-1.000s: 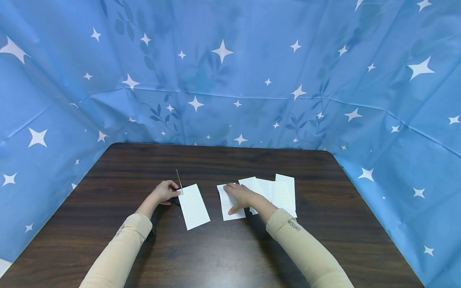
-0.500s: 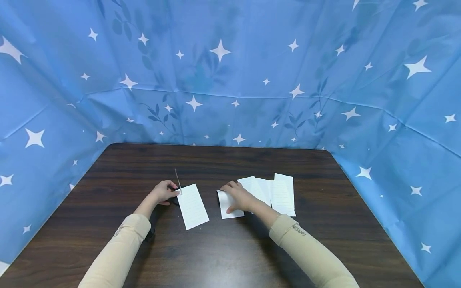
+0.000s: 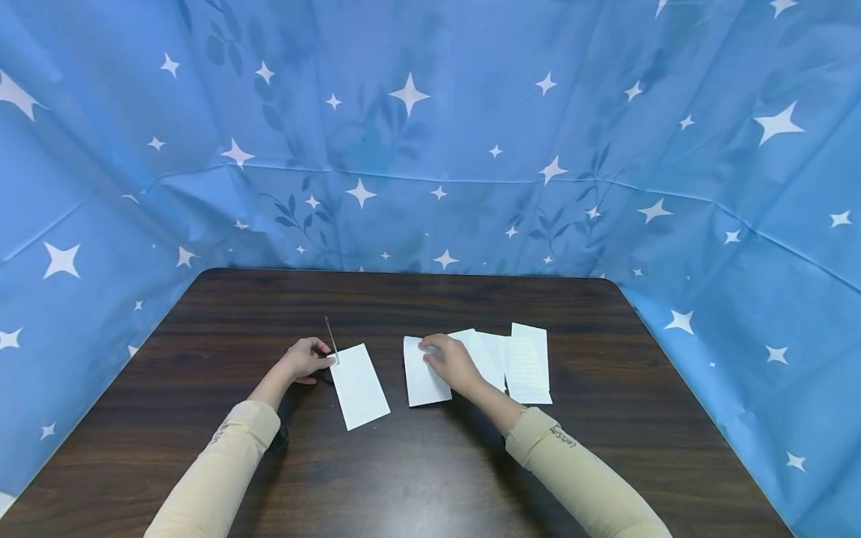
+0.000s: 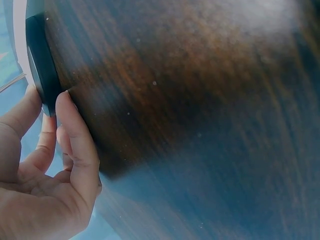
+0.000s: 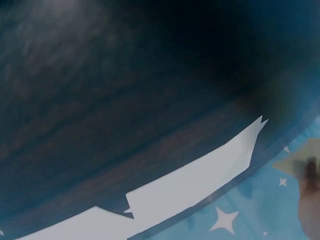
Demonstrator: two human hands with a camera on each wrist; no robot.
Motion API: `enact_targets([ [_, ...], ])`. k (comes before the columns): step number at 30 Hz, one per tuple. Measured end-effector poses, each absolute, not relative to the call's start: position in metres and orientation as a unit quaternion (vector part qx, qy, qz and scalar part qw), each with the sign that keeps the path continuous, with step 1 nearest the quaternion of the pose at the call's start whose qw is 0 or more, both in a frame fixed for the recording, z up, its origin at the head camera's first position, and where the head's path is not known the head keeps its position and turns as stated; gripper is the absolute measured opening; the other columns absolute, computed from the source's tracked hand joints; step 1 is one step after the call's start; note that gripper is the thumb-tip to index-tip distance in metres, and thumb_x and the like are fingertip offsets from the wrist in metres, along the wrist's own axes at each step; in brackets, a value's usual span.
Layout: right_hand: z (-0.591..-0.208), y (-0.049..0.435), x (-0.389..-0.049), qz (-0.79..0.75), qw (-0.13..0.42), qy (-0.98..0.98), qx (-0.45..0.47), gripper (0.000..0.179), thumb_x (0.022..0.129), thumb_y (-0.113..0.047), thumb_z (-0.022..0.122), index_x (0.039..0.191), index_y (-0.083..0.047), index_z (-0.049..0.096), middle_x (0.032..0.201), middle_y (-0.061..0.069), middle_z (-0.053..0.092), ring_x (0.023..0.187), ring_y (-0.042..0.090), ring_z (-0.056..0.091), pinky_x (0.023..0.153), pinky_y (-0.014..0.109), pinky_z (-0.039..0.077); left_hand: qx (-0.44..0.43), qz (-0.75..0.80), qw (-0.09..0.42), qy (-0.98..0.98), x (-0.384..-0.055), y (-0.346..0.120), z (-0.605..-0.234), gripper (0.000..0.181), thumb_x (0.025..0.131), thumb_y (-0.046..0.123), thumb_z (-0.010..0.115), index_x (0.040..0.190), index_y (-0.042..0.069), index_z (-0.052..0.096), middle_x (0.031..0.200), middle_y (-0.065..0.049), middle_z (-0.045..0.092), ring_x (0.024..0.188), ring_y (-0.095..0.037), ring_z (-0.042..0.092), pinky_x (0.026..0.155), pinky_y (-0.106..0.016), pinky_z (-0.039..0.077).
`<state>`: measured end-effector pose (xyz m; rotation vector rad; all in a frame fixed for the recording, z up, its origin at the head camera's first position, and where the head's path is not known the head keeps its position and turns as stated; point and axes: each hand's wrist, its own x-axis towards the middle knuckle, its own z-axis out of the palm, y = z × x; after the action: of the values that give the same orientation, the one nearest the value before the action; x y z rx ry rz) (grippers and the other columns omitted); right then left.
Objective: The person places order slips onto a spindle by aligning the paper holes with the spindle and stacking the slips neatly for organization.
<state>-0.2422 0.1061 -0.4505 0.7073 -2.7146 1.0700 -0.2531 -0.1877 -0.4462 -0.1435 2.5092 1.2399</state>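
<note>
My left hand [image 3: 306, 362] pinches the black base [image 4: 42, 65] of a receipt spike between thumb and fingers. The thin metal rod [image 3: 332, 335] of the spike stands up, leaning slightly. On that rod a lined white slip [image 3: 361, 388] is skewered near its far left corner, covering most of the base. My right hand [image 3: 454, 362] pinches another white slip [image 3: 424, 377] at its right side, a little raised from the table. Only part of the right hand [image 5: 310, 205] shows at the edge of the right wrist view.
Several overlapping white slips [image 3: 528, 366] lie to the right of and behind the right hand. The dark wooden table [image 3: 377, 478] has a far edge against a blue star-patterned curtain [image 3: 377, 149].
The right hand has drawn its fingers together on the slip, which first curled up at the far edge and now sits turned and slightly raised. The left hand and spike stay put.
</note>
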Motion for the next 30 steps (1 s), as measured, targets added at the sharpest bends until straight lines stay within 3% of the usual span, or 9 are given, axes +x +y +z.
enact_targets([
  [2, -0.4508, 0.1051, -0.2423, 0.374, 0.097, -0.894, 0.227, 0.023, 0.083, 0.01, 0.061, 0.104, 0.002, 0.068, 0.114, 0.018, 0.065, 0.111, 0.032, 0.06, 0.095, 0.043, 0.051, -0.052, 0.436, 0.17, 0.882, -0.2531, -0.1879, -0.4462, 0.026, 0.091, 0.009, 0.059, 0.111, -0.004, 0.048, 0.085, -0.009, 0.04, 0.076, -0.018, 0.047, 0.063, -0.034, 0.06],
  [5, -0.4513, 0.1031, -0.2426, 0.385, 0.126, -0.892, 0.203, 0.04, 0.08, 0.017, 0.056, 0.116, 0.002, 0.063, 0.127, 0.021, 0.057, 0.117, 0.036, 0.056, 0.088, 0.042, 0.055, -0.053, 0.438, 0.173, 0.88, -0.253, -0.188, -0.4459, 0.026, 0.091, 0.009, 0.059, 0.111, -0.004, 0.048, 0.087, -0.009, 0.041, 0.077, -0.018, 0.048, 0.064, -0.034, 0.06],
  [10, -0.4525, 0.1005, -0.2427, 0.401, 0.132, -0.897, 0.132, 0.073, 0.079, 0.021, 0.052, 0.145, -0.003, 0.032, 0.153, 0.026, 0.018, 0.133, 0.04, 0.039, 0.073, 0.032, 0.056, -0.057, 0.442, 0.174, 0.878, -0.2524, -0.188, -0.4449, 0.026, 0.091, 0.009, 0.059, 0.111, -0.005, 0.048, 0.086, -0.009, 0.041, 0.077, -0.018, 0.048, 0.064, -0.034, 0.06],
  [16, -0.4525, 0.1002, -0.2435, 0.437, 0.147, -0.88, 0.11, 0.09, 0.076, 0.027, 0.044, 0.151, -0.007, 0.009, 0.153, 0.028, -0.014, 0.138, 0.043, 0.025, 0.047, 0.019, 0.036, -0.059, 0.442, 0.176, 0.877, -0.252, -0.1878, -0.4442, 0.027, 0.091, 0.009, 0.059, 0.112, -0.004, 0.048, 0.087, -0.01, 0.041, 0.08, -0.019, 0.048, 0.066, -0.034, 0.06],
  [21, -0.4474, 0.0999, -0.2446, 0.462, 0.168, -0.864, 0.106, 0.094, 0.074, 0.029, 0.04, 0.152, -0.01, 0.004, 0.152, 0.026, -0.021, 0.14, 0.041, 0.023, 0.045, 0.018, 0.029, -0.057, 0.443, 0.178, 0.877, -0.2531, -0.188, -0.444, 0.028, 0.092, 0.01, 0.059, 0.112, -0.004, 0.048, 0.089, -0.01, 0.04, 0.081, -0.02, 0.048, 0.067, -0.036, 0.06],
  [30, -0.4436, 0.0984, -0.2462, 0.484, 0.158, -0.855, 0.102, 0.097, 0.075, 0.028, 0.041, 0.152, -0.013, -0.002, 0.152, 0.024, -0.024, 0.141, 0.043, 0.017, 0.045, 0.017, 0.03, -0.055, 0.446, 0.182, 0.875, -0.2547, -0.1898, -0.4459, 0.027, 0.091, 0.01, 0.059, 0.112, -0.005, 0.048, 0.088, -0.01, 0.039, 0.08, -0.02, 0.048, 0.069, -0.037, 0.061],
])
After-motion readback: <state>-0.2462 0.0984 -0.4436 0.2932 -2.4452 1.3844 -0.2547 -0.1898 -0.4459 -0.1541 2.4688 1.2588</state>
